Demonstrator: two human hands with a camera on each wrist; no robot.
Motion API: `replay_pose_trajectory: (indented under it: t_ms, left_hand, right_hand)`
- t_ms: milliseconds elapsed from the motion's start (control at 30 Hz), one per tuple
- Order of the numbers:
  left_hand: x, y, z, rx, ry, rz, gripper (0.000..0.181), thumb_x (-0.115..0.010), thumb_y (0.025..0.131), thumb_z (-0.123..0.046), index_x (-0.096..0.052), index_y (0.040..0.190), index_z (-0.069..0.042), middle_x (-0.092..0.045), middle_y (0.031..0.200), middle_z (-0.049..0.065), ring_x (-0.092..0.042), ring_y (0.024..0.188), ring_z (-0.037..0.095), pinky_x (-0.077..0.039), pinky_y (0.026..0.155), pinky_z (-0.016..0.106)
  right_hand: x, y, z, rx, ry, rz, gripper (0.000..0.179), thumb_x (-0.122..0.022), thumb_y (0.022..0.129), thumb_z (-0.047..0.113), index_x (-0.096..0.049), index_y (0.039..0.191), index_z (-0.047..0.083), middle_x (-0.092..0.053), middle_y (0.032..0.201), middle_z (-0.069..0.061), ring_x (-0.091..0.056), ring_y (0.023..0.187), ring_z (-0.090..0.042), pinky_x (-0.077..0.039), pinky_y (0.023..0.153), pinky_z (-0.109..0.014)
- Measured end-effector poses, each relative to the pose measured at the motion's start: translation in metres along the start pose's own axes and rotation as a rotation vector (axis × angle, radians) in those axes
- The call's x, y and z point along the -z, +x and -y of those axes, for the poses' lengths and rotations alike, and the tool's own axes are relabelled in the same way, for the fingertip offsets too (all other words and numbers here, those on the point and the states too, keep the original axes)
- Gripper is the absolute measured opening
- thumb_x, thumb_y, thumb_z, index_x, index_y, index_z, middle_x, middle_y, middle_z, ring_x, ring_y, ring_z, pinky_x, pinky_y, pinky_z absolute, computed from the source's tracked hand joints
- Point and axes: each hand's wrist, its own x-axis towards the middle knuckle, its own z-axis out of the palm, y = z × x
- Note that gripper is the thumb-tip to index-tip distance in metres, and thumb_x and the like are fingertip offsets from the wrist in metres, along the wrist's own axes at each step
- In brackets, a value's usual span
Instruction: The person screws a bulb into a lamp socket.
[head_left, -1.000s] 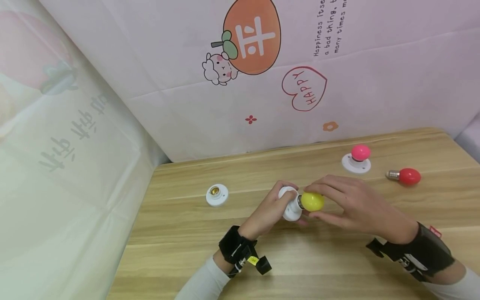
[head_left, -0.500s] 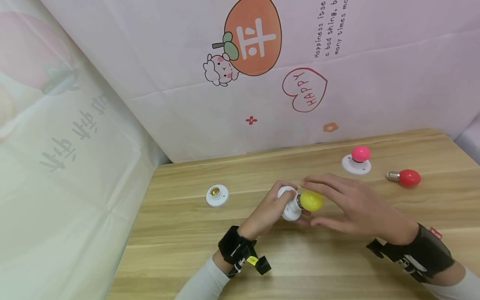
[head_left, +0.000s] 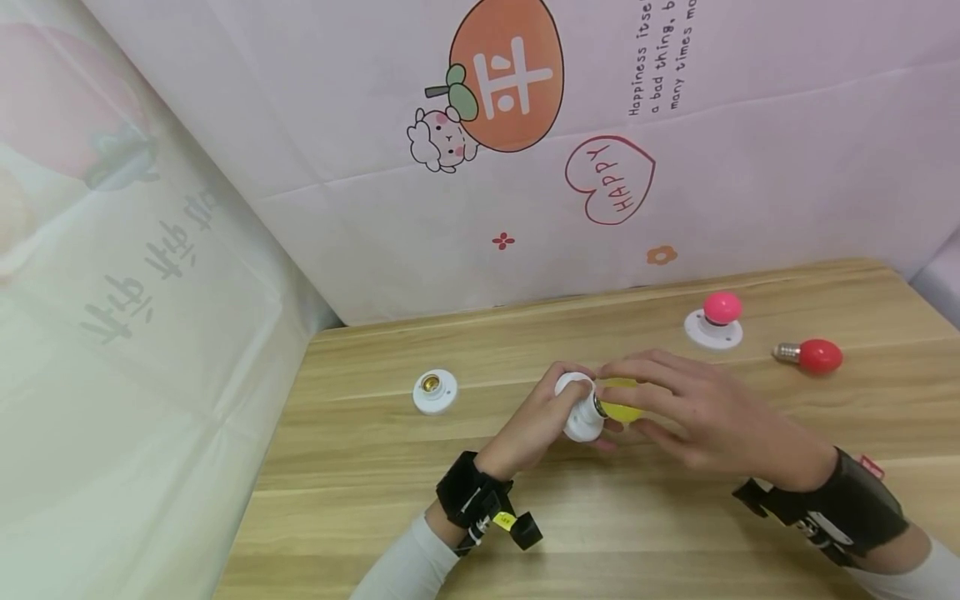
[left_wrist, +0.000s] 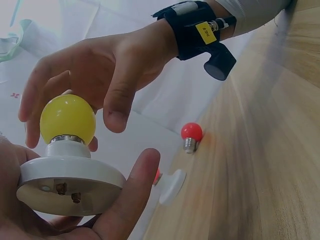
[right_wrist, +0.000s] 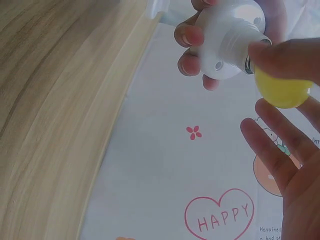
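Observation:
My left hand grips a round white lamp holder by its base, with the thumb on top. A yellow light bulb sits in that holder, a strip of its metal screw collar showing at the neck. My right hand is around the bulb with fingers spread. In the left wrist view its thumb stands apart from the glass, and the other fingers are partly hidden behind it. From the right wrist view, the thumb overlaps the bulb's neck, while the fingertips lie close under the glass.
On the wooden table, a bare white lamp holder sits at the left. Back right, a pink bulb stands in another holder. Beside it lies a loose red bulb. A printed cloth hangs behind the table.
My right hand's fingers loosened from the yellow bulb and spread, then came round it again, covering more of it. The left hand and the lamp holder stay nearly still.

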Motion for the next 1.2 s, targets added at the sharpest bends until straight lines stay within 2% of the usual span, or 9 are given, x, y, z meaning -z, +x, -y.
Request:
replay_pose_trajectory:
  t_ms: [167, 367, 467, 567, 667, 767, 867, 967, 1200]
  left_hand:
    - [-0.0016, -0.0005, -0.0008, 0.002, -0.004, -0.003, 0.027, -0.042, 0.104, -0.026, -0.038, 0.124, -0.008, -0.062, 0.109, 0.016, -0.062, 0.098, 0.045, -0.059, 0.075, 0.047]
    - [-0.0022, -0.0010, -0.0007, 0.008, 0.003, -0.006, 0.026, -0.041, 0.104, -0.026, -0.038, 0.124, -0.008, -0.062, 0.108, 0.016, -0.063, 0.098, 0.045, -0.059, 0.076, 0.047]
    - [-0.0014, -0.0011, -0.0003, 0.006, 0.009, -0.001, 0.026, -0.041, 0.104, -0.025, -0.037, 0.124, -0.009, -0.061, 0.109, 0.017, -0.063, 0.098, 0.045, -0.059, 0.075, 0.046]
    - [-0.0007, -0.0010, 0.0002, 0.002, 0.016, 0.006, 0.026, -0.040, 0.104, -0.024, -0.037, 0.125, -0.009, -0.061, 0.110, 0.017, -0.063, 0.098, 0.045, -0.059, 0.075, 0.045]
    - [-0.0003, -0.0009, 0.0008, 0.002, 0.024, 0.007, 0.026, -0.040, 0.104, -0.023, -0.037, 0.125, -0.008, -0.061, 0.110, 0.017, -0.066, 0.093, 0.037, -0.059, 0.075, 0.046]
    - [-0.0005, -0.0012, 0.0007, -0.004, 0.031, 0.008, 0.030, -0.041, 0.104, -0.024, -0.035, 0.127, -0.005, -0.062, 0.109, 0.017, -0.069, 0.088, 0.029, -0.059, 0.075, 0.049]
    - [-0.0005, -0.0016, 0.0009, -0.012, 0.040, 0.013, 0.036, -0.041, 0.105, -0.025, -0.032, 0.130, -0.001, -0.063, 0.107, 0.018, -0.069, 0.087, 0.028, -0.058, 0.075, 0.052]
    - [-0.0006, -0.0016, 0.0015, -0.018, 0.046, 0.015, 0.039, -0.041, 0.105, -0.026, -0.030, 0.131, 0.001, -0.064, 0.106, 0.018, -0.069, 0.086, 0.028, -0.058, 0.074, 0.052]
    - [-0.0018, -0.0010, 0.0023, -0.008, 0.050, 0.003, 0.028, -0.043, 0.104, -0.026, -0.035, 0.124, -0.008, -0.064, 0.104, 0.018, -0.069, 0.084, 0.028, -0.057, 0.074, 0.056]
  right_hand:
    - [-0.0031, -0.0025, -0.0015, 0.004, 0.000, 0.011, 0.042, -0.064, 0.082, 0.011, -0.064, 0.124, 0.014, -0.061, 0.126, -0.005, -0.055, 0.111, -0.019, -0.058, 0.080, -0.039]
    - [-0.0041, -0.0045, -0.0036, -0.008, -0.010, 0.034, 0.052, -0.069, 0.075, 0.011, -0.063, 0.126, 0.015, -0.061, 0.125, -0.002, -0.056, 0.109, -0.015, -0.059, 0.078, -0.034]
    - [-0.0041, -0.0039, -0.0033, 0.000, -0.002, 0.014, 0.044, -0.069, 0.083, 0.016, -0.063, 0.126, 0.012, -0.062, 0.123, -0.003, -0.058, 0.107, -0.016, -0.059, 0.077, -0.034]
    - [-0.0037, -0.0030, -0.0020, -0.001, 0.005, -0.007, 0.034, -0.059, 0.096, 0.028, -0.064, 0.126, 0.011, -0.063, 0.122, -0.003, -0.060, 0.105, -0.015, -0.059, 0.077, -0.034]
    - [-0.0032, -0.0023, -0.0010, -0.011, 0.006, -0.015, 0.039, -0.049, 0.101, 0.037, -0.064, 0.125, 0.011, -0.064, 0.120, -0.003, -0.060, 0.104, -0.014, -0.060, 0.076, -0.033]
    - [-0.0025, -0.0018, -0.0005, -0.017, 0.007, -0.023, 0.041, -0.049, 0.100, 0.040, -0.065, 0.124, 0.010, -0.064, 0.119, -0.002, -0.061, 0.102, -0.013, -0.060, 0.074, -0.033]
    - [-0.0023, -0.0019, 0.0000, -0.009, 0.013, -0.039, 0.041, -0.058, 0.096, 0.039, -0.065, 0.124, 0.009, -0.064, 0.117, -0.003, -0.062, 0.100, -0.014, -0.060, 0.072, -0.033]
    - [-0.0024, -0.0030, -0.0003, -0.012, 0.007, -0.041, 0.043, -0.062, 0.094, 0.039, -0.064, 0.124, 0.008, -0.065, 0.116, -0.003, -0.062, 0.098, -0.014, -0.060, 0.072, -0.031]
    - [-0.0040, -0.0075, -0.0034, -0.029, -0.017, -0.025, 0.046, -0.054, 0.097, 0.044, -0.065, 0.124, 0.008, -0.065, 0.116, -0.004, -0.063, 0.099, -0.015, -0.060, 0.073, -0.032]
